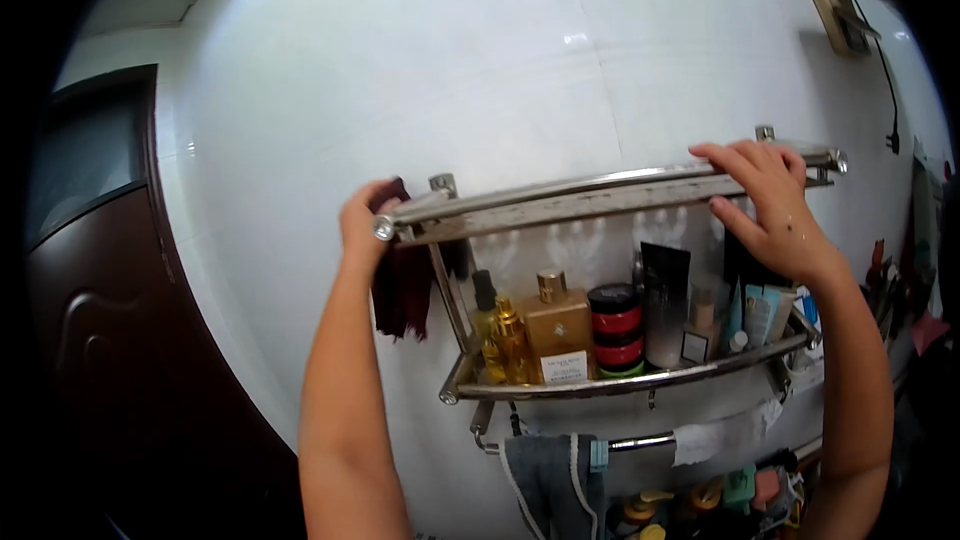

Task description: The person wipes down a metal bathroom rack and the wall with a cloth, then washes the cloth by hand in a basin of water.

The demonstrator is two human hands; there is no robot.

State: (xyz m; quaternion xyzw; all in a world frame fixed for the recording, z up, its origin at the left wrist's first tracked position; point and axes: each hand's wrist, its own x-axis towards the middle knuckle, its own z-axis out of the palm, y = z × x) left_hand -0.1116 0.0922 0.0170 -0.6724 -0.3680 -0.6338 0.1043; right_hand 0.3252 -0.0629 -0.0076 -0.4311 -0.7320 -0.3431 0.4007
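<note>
A two-tier metal wall rack (600, 192) spans the middle of the head view. My left hand (365, 218) is at the rack's left end, fingers curled around a dark red cloth (403, 290) that hangs down beside the upright. Part of those fingers is hidden by the rail. At the right end, my right hand (770, 205) grips the top tier, with its fingers over the rail and its thumb below. Something dark under that palm is too unclear to name.
The lower tier holds an amber bottle (558, 325), stacked red-and-black jars (617, 325), a dark tube (664, 305) and other toiletries. Below hang a grey cloth (550, 480) and a white cloth (725, 433). A brown door (110, 310) stands left; a cord (888, 90) dangles right.
</note>
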